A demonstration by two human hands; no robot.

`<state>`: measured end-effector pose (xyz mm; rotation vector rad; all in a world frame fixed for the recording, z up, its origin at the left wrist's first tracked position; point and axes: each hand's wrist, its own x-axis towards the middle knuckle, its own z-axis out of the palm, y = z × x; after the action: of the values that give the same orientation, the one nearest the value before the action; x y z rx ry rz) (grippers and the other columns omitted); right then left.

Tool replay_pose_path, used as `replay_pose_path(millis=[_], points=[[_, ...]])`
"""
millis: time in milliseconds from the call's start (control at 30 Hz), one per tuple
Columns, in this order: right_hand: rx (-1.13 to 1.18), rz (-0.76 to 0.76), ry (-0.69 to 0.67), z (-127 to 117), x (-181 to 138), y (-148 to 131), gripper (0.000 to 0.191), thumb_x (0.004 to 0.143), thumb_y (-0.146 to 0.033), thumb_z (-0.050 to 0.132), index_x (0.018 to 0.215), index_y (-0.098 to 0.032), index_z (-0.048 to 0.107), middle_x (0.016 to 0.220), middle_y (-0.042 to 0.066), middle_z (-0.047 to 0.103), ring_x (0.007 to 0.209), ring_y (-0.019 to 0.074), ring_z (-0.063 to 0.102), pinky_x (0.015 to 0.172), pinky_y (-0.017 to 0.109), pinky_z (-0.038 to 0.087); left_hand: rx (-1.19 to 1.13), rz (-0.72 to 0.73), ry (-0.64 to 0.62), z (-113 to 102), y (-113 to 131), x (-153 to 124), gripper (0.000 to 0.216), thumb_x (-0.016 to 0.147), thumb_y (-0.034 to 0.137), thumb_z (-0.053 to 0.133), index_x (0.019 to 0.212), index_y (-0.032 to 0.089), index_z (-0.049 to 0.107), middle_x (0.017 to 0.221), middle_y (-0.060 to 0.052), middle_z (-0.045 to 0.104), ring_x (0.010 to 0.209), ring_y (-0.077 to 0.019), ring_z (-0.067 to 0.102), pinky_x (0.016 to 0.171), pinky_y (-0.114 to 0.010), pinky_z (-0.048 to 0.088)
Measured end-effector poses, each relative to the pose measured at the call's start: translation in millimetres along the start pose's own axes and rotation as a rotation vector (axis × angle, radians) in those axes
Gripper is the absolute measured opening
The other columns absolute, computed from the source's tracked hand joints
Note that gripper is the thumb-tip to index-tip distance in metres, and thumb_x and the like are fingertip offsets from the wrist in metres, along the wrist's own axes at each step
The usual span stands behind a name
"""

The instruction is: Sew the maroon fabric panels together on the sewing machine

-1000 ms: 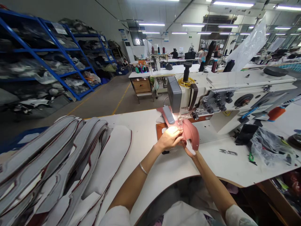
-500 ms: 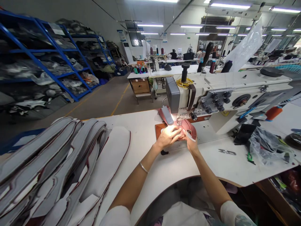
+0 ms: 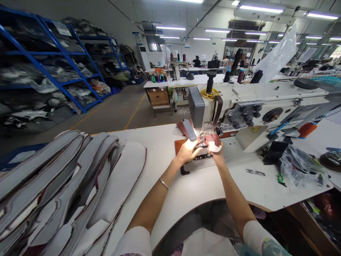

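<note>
The sewing machine [image 3: 234, 103] stands before me, its lamp lighting the needle area [image 3: 202, 137]. A dusty-red, leather-looking piece [image 3: 212, 138] with a pale underside curls up just right of the needle. Around its lower edge my right hand [image 3: 218, 155] is closed. My left hand [image 3: 185, 152] lies at the left of the needle, thumb apart from the fingers; its fingertips are partly lost in the glare. Below the needle, between the hands, the dark slotted machine bed [image 3: 203, 157] shows. More dusty-red material [image 3: 182, 126] lies behind the grey lamp head [image 3: 189, 129].
Grey padded panels with dark red edges [image 3: 117, 185] are piled on the table's left. Thread snips [image 3: 255, 172] lie at the right, near a clear plastic bag [image 3: 302, 167] and an orange thread spool [image 3: 307, 130]. Blue shelving [image 3: 62, 57] stands far left.
The red piece has turned and folded up on the right, showing its pale underside. My left hand has drawn apart from my right, uncovering the machine bed.
</note>
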<state>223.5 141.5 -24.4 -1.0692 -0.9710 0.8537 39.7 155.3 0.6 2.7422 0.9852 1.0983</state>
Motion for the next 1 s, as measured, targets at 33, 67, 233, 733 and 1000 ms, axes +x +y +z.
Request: replay_pose_path(millis=[33, 67, 233, 733, 1000], points=[[-0.023, 0.003, 0.019, 0, 2, 2, 0.026, 0.069, -0.043, 0.062, 0.071, -0.018, 0.058, 0.048, 0.001, 0.054, 0.038, 0.0131, 0.045, 0.039, 0.026, 0.037, -0.015, -0.011, 0.011, 1, 0, 1, 0.03, 0.099, 0.041, 0.052, 0.113, 0.019, 0.064, 0.113, -0.012, 0.068, 0.109, -0.026, 0.064, 0.096, -0.041, 0.054], [-0.047, 0.006, 0.034, -1, 4, 4, 0.026, 0.068, -0.043, 0.064, 0.072, -0.017, 0.059, 0.049, 0.001, 0.055, 0.038, 0.0128, 0.044, 0.039, 0.026, 0.037, -0.03, -0.018, 0.023, 2, -1, 1, 0.029, 0.098, 0.041, 0.052, 0.113, 0.019, 0.063, 0.112, -0.012, 0.068, 0.109, -0.0258, 0.064, 0.097, -0.042, 0.054], [-0.128, 0.01, 0.054, -2, 7, 3, 0.032, 0.066, -0.045, 0.073, 0.071, -0.014, 0.063, 0.047, 0.0, 0.054, 0.038, 0.0109, 0.042, 0.039, 0.024, 0.035, -0.06, -0.043, 0.087, 6, 1, 3, 0.034, 0.096, 0.045, 0.055, 0.111, 0.017, 0.063, 0.109, -0.013, 0.069, 0.104, -0.0263, 0.066, 0.096, -0.042, 0.054], [-0.325, -0.189, 0.164, -3, 11, 6, 0.035, 0.07, -0.05, 0.071, 0.078, -0.016, 0.068, 0.084, 0.01, 0.071, 0.081, 0.0232, 0.064, 0.086, 0.037, 0.05, 0.003, -0.002, 0.09, 17, -8, -27, 0.036, 0.101, 0.036, 0.046, 0.131, 0.019, 0.055, 0.135, -0.013, 0.062, 0.132, -0.0239, 0.055, 0.11, -0.043, 0.048], [-0.15, -0.309, 0.09, -6, 29, 33, 0.039, 0.074, -0.048, 0.073, 0.093, -0.014, 0.069, 0.099, 0.01, 0.071, 0.093, 0.0238, 0.065, 0.098, 0.042, 0.048, 0.667, -1.293, 0.007, -103, -78, -149, 0.054, 0.099, 0.03, 0.046, 0.144, 0.002, 0.041, 0.15, -0.03, 0.042, 0.146, -0.0393, 0.034, 0.114, -0.057, 0.035]])
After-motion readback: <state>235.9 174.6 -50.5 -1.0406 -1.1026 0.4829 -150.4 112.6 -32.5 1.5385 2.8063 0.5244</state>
